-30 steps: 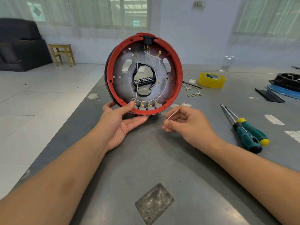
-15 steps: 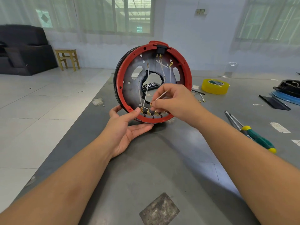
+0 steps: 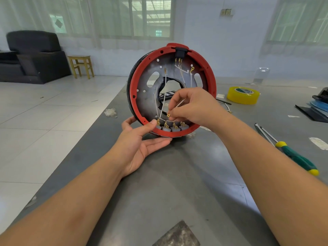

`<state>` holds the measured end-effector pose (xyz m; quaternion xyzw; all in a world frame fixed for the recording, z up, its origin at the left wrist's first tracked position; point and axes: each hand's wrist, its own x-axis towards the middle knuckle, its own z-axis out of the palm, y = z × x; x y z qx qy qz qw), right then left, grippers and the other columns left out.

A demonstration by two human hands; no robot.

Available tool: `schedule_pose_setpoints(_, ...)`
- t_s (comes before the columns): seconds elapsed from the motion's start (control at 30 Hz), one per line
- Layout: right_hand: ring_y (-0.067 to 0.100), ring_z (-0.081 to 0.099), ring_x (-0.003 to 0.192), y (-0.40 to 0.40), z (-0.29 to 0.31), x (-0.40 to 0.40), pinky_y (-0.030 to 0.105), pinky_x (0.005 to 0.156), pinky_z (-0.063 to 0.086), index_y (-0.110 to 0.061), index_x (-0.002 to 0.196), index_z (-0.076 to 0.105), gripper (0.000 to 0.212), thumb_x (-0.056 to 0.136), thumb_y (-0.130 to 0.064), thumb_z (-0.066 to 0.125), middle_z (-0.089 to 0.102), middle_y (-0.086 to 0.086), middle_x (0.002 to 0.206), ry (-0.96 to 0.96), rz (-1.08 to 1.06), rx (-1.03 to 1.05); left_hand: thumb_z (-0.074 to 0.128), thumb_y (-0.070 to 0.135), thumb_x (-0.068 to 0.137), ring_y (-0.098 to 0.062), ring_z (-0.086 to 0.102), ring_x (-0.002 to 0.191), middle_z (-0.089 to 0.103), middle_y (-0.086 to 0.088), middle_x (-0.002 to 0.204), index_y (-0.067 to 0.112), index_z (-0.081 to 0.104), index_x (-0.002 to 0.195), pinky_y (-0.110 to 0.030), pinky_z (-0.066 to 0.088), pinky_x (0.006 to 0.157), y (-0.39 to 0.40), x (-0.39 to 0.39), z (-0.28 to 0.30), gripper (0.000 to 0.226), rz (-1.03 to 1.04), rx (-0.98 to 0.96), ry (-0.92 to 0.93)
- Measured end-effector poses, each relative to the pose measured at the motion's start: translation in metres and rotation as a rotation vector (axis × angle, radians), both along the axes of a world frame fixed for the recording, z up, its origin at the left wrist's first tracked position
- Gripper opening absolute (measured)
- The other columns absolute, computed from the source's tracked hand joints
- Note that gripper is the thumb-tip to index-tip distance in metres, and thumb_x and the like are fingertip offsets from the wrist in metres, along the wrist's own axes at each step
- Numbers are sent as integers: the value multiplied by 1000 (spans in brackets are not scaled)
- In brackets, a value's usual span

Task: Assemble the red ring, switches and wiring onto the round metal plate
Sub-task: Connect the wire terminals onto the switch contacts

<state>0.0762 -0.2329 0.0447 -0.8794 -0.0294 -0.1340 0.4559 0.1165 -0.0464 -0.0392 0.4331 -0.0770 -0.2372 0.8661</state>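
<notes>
On the grey table (image 3: 159, 192), near its left edge, the round metal plate (image 3: 147, 96) stands on edge with the red ring (image 3: 132, 89) fitted around its rim. Row of grey switches (image 3: 171, 128) with brass terminals sits at the bottom inside the ring; white wiring (image 3: 164, 98) runs up the plate face to a black connector (image 3: 180, 50) at top. Left hand (image 3: 142, 142) cups the lower rim, thumb pressed by the leftmost switch. Right hand (image 3: 193, 107) pinches a loose white wire with a brass terminal (image 3: 168, 115) just above the switches. Yellow tape roll (image 3: 243, 95) and green-handled screwdrivers (image 3: 294, 157) lie to the right, well apart.
</notes>
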Motion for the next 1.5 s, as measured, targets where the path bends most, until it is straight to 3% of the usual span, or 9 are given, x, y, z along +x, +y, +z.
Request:
schedule_pose_setpoints(0.1,17,77,71,-2,-2,1,29,70,64,-16,82,74,15,80,-1,73,77,0,72,5,-14,-99,71,2,95,-61,71,96,65,-28,128,33,36,140,-62,63,78,-1,-1,1,64,4,10,-10)
schedule_pose_setpoints(0.27,6,73,66,-2,-3,2,13,55,53,-24,77,74,16,76,-10,81,75,-10,72,-11,-52,-207,70,2,96,-61,71,96,66,-28,128,33,35,140,-62,62,79,-1,-3,2,64,6,18,-11)
schedule_pose_setpoints(0.5,10,73,72,1,-6,2,31,73,61,-25,79,73,12,77,-18,83,76,-7,76,-25,-26,-241,71,2,95,-61,70,97,64,-27,129,34,36,139,-61,63,78,0,-4,2,65,3,24,-8)
schedule_pose_setpoints(0.7,4,72,74,0,-7,3,20,72,58,-21,93,71,21,80,-5,78,78,-6,82,-30,12,-243,71,2,95,-61,71,96,63,-28,130,34,36,138,-61,63,79,0,-3,2,64,2,18,-11)
schedule_pose_setpoints(0.9,3,72,72,0,-10,5,28,73,60,-23,97,64,30,81,0,76,78,-7,82,-35,40,-255,72,1,94,-60,71,96,59,-27,134,35,37,138,-60,63,78,0,-4,3,65,-1,17,-5)
schedule_pose_setpoints(1.03,1,71,71,-1,-12,6,20,68,57,-23,94,63,29,81,0,75,78,-8,82,-31,59,-266,71,0,95,-60,71,97,63,-29,131,33,37,138,-62,62,81,0,-4,3,64,3,9,-1)
schedule_pose_setpoints(1.23,-2,70,71,0,-16,7,13,63,52,-27,90,63,30,81,0,74,77,-11,80,-53,65,-282,70,3,96,-58,72,95,76,-28,110,31,35,140,-41,65,63,2,-6,4,63,10,21,0)
schedule_pose_setpoints(1.37,-2,70,72,-1,-15,8,17,67,56,-28,89,62,30,82,-1,75,76,-11,80,-73,56,-289,71,1,95,-58,73,94,77,-26,106,31,35,140,-38,64,59,2,-6,5,65,22,7,4)
schedule_pose_setpoints(1.5,-3,69,72,0,-16,8,12,65,52,-25,92,64,27,83,-3,76,76,-10,81,-71,64,-316,71,2,95,-58,73,95,78,-24,103,32,34,141,-37,64,58,1,-6,5,66,21,11,6)
